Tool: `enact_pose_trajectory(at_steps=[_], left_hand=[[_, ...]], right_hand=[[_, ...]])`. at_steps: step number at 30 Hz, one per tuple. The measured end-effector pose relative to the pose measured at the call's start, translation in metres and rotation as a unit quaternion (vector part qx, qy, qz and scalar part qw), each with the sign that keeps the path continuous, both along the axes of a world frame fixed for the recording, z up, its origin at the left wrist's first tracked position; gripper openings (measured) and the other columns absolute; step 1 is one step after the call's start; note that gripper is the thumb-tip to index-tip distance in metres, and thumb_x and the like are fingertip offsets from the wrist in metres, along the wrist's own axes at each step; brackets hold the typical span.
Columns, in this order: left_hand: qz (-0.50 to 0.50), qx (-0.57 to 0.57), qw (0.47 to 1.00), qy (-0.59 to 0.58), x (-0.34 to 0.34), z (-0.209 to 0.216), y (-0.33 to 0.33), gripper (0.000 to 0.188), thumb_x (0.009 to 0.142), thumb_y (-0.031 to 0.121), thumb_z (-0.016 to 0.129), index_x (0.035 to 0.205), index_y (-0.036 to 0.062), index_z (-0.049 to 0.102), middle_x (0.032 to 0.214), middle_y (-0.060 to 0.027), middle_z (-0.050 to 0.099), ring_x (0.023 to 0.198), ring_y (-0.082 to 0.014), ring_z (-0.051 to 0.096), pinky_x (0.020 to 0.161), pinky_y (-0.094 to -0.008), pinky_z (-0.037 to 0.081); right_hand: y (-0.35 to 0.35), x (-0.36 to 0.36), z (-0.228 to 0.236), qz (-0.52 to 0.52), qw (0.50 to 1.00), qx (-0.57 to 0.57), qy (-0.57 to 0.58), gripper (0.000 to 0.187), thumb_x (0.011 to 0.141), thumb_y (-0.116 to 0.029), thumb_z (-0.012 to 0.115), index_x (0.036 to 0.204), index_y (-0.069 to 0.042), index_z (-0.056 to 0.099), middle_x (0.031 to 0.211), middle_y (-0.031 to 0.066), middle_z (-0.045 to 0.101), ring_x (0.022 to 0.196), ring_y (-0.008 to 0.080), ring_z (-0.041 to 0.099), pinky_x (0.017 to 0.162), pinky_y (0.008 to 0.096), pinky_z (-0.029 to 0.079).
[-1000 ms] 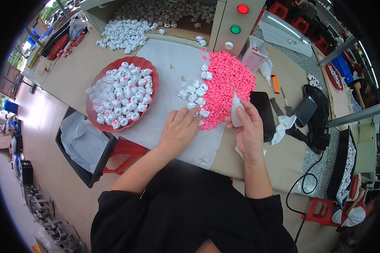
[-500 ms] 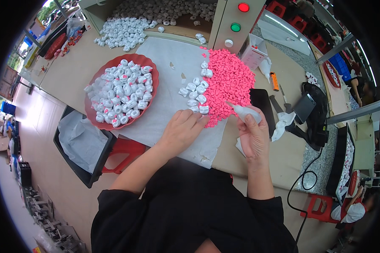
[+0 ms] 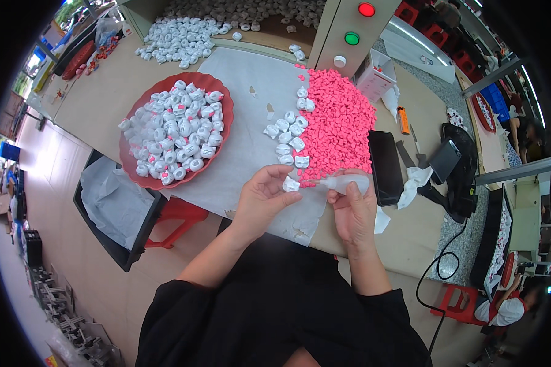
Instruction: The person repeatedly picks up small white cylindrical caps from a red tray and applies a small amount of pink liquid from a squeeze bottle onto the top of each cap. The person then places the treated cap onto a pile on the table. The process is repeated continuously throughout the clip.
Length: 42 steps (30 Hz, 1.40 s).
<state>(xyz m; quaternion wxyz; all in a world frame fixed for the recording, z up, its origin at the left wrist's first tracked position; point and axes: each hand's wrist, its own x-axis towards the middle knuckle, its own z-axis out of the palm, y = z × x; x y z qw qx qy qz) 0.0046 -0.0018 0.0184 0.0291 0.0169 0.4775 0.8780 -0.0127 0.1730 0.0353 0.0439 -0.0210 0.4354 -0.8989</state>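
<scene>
Between the thumb and fingers of my left hand [image 3: 260,202] is a small white moulded piece [image 3: 291,184]. My right hand [image 3: 356,217] grips a white squeeze bottle [image 3: 351,183], held nearly level. Its thin nozzle points left at the white piece; whether the two touch, I cannot tell. Just beyond the hands lies a heap of small pink pieces [image 3: 340,116]. Several loose white pieces [image 3: 283,125] line the heap's left edge on a white sheet [image 3: 245,73]. To the left, a red scalloped bowl [image 3: 228,113] is full of white pieces, some with pink bits on them.
A box-like station with a red light [image 3: 366,9] and green button [image 3: 351,38] stands at the back, white pieces spilling from it. At right are a dark phone [image 3: 386,168], an orange cutter [image 3: 403,120] and a small white box [image 3: 373,76]. A black tray [image 3: 113,214] sits lower left.
My left hand has picked up a white piece from beside the pink heap and drawn it slightly nearer me. The squeeze bottle has come down and levelled, its nozzle now close to that piece.
</scene>
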Motion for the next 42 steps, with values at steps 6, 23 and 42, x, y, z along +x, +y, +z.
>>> enact_pose_trajectory(at_steps=[6,23,42], left_hand=[[-0.008,-0.078,0.997,0.027,0.000,-0.011,-0.002,0.035,0.079,-0.007,0.059,0.112,-0.0009,0.051,0.103,-0.0033,0.051,0.095,-0.0079,0.050,0.080,-0.0213,0.043],[0.023,-0.102,0.994,-0.003,0.005,-0.007,0.003,0.028,0.081,-0.007,0.057,0.106,-0.0013,0.048,0.094,-0.0057,0.057,0.086,-0.0090,0.055,0.075,-0.0208,0.045],[0.030,-0.093,0.995,-0.004,0.004,-0.008,0.004,0.029,0.079,-0.006,0.060,0.105,-0.0013,0.049,0.092,-0.0042,0.055,0.083,-0.0075,0.053,0.072,-0.0206,0.044]], right_hand=[[-0.002,0.008,-0.003,-0.031,0.992,0.099,0.069,0.025,0.084,-0.011,0.058,0.102,0.000,0.045,0.101,0.0117,0.050,0.078,0.0171,0.055,0.068,0.0291,0.047],[0.004,0.010,-0.016,-0.057,0.900,0.336,0.271,0.025,0.086,-0.014,0.056,0.102,0.000,0.043,0.094,0.0114,0.045,0.077,0.0156,0.051,0.066,0.0253,0.045],[0.001,0.011,-0.015,-0.070,0.902,0.333,0.268,0.026,0.082,-0.010,0.060,0.100,0.001,0.045,0.091,0.0128,0.050,0.077,0.0156,0.049,0.067,0.0250,0.041]])
